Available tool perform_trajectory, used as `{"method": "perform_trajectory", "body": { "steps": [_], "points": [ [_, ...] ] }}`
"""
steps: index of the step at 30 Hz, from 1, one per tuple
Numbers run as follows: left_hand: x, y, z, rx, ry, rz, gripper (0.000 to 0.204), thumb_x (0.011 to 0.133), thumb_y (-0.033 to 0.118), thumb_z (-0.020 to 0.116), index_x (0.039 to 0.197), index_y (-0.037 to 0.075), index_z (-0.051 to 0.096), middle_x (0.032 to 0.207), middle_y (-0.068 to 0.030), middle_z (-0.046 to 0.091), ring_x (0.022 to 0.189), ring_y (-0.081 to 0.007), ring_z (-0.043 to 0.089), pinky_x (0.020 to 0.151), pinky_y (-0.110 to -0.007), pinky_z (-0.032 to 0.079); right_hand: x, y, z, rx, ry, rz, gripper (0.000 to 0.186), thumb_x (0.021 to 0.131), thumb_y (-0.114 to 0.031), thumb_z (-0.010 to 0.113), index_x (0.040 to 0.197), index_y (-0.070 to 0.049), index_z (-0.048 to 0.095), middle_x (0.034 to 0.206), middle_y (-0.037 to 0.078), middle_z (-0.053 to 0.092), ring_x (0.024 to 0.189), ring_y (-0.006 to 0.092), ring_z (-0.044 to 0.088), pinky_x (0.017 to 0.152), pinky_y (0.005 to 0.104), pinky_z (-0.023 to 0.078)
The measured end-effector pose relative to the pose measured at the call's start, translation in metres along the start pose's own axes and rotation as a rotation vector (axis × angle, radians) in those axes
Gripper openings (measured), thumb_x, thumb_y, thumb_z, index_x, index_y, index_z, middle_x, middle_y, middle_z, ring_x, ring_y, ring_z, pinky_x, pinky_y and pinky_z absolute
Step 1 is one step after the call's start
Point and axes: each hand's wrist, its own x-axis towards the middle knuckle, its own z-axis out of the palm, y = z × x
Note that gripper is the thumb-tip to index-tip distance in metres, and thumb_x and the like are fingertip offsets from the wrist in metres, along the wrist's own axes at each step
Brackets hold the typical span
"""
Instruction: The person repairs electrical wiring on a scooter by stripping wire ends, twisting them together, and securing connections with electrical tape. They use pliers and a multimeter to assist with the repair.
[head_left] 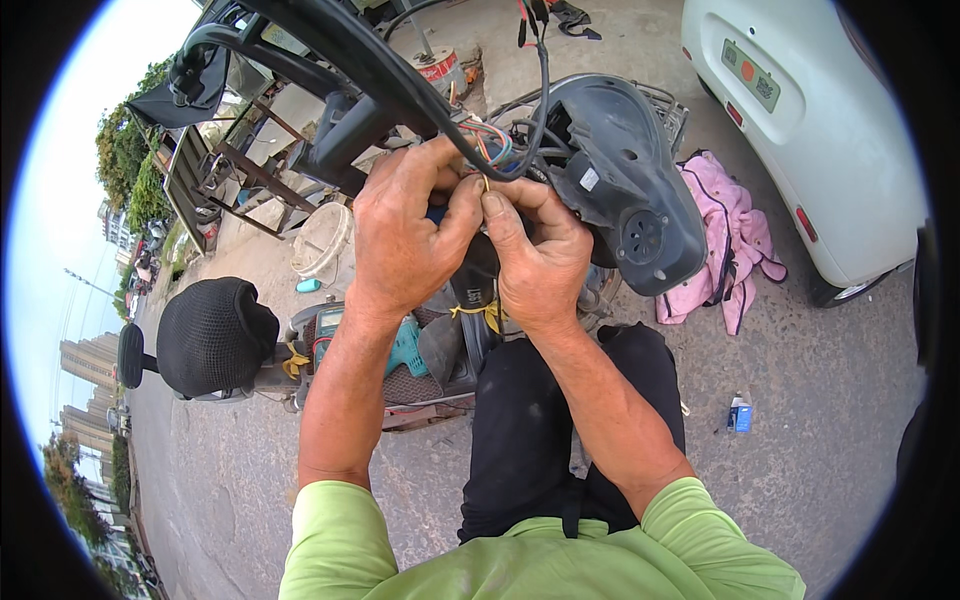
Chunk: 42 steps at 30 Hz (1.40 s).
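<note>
Both my hands meet in front of me at a bundle of thin coloured wires (490, 140) coming out of a black scooter's frame. My left hand (408, 228) is closed, thumb and forefinger pinched together at a thin yellowish wire (486, 184). Close against it, my right hand (542, 252) pinches the same wire, its other fingers curled. The wire's ends are hidden behind my fingertips. Above the hands runs a thick black tube (350, 50) with black cables. To the right of my right hand hangs a black plastic housing (645, 190).
On the scooter's footboard lie a teal power tool (405, 348) and a meter (328, 322). Its black mesh-covered seat (212, 335) is at left. A white bucket (322, 242) stands behind. Rightward are a pink jacket (712, 240), a white car (790, 130) and a small blue box (739, 414).
</note>
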Motion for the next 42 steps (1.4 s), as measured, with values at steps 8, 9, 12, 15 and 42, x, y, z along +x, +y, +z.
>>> {"method": "perform_trajectory", "body": {
  "steps": [8, 9, 12, 15, 42],
  "points": [
    [0.001, 0.007, 0.0, 0.06, -0.033, -0.097, 0.027, 0.086, 0.003, 0.075, 0.113, 0.004, 0.072, 0.092, -0.0085, 0.076, 0.084, -0.0185, 0.078, 0.074, -0.031, 0.059, 0.0, -0.002, -0.002, 0.009, -0.023, 0.05, 0.014, 0.101, -0.01, 0.068, 0.105, 0.002, 0.069, 0.093, 0.002, 0.072, 0.084, 0.0061, 0.062, 0.078, 0.0255, 0.052],
    [0.0, 0.006, 0.0, 0.067, -0.027, -0.094, 0.027, 0.086, 0.003, 0.075, 0.113, 0.004, 0.072, 0.092, -0.0085, 0.077, 0.084, -0.0185, 0.078, 0.074, -0.031, 0.059, 0.0, -0.003, -0.002, 0.002, -0.025, 0.054, 0.014, 0.1, -0.01, 0.068, 0.106, 0.002, 0.069, 0.093, 0.002, 0.072, 0.085, 0.0062, 0.062, 0.078, 0.0256, 0.052],
    [-0.001, 0.003, 0.001, 0.085, -0.012, -0.067, 0.026, 0.086, 0.003, 0.075, 0.112, 0.004, 0.072, 0.093, -0.009, 0.077, 0.083, -0.0187, 0.077, 0.073, -0.031, 0.058, 0.001, -0.006, -0.001, -0.027, -0.022, 0.062, 0.013, 0.1, -0.009, 0.068, 0.105, 0.003, 0.069, 0.093, 0.003, 0.072, 0.085, 0.0064, 0.062, 0.079, 0.0257, 0.052],
    [0.0, 0.003, 0.0, 0.096, -0.009, -0.032, 0.025, 0.087, 0.003, 0.074, 0.112, 0.003, 0.073, 0.095, -0.01, 0.077, 0.083, -0.0197, 0.077, 0.074, -0.031, 0.058, 0.002, -0.009, 0.001, -0.064, -0.004, 0.066, 0.012, 0.099, -0.008, 0.069, 0.104, 0.003, 0.069, 0.092, 0.003, 0.072, 0.084, 0.0062, 0.062, 0.079, 0.0254, 0.053],
    [-0.003, -0.002, -0.001, 0.084, -0.007, -0.01, 0.024, 0.09, 0.001, 0.072, 0.114, 0.002, 0.073, 0.103, -0.0128, 0.076, 0.088, -0.0228, 0.075, 0.078, -0.033, 0.057, 0.007, -0.023, 0.012, 0.006, 0.041, 0.196, 0.013, 0.097, -0.008, 0.07, 0.098, 0.005, 0.071, 0.083, 0.001, 0.07, 0.074, 0.0032, 0.059, 0.067, 0.0231, 0.051]
  ]
}}
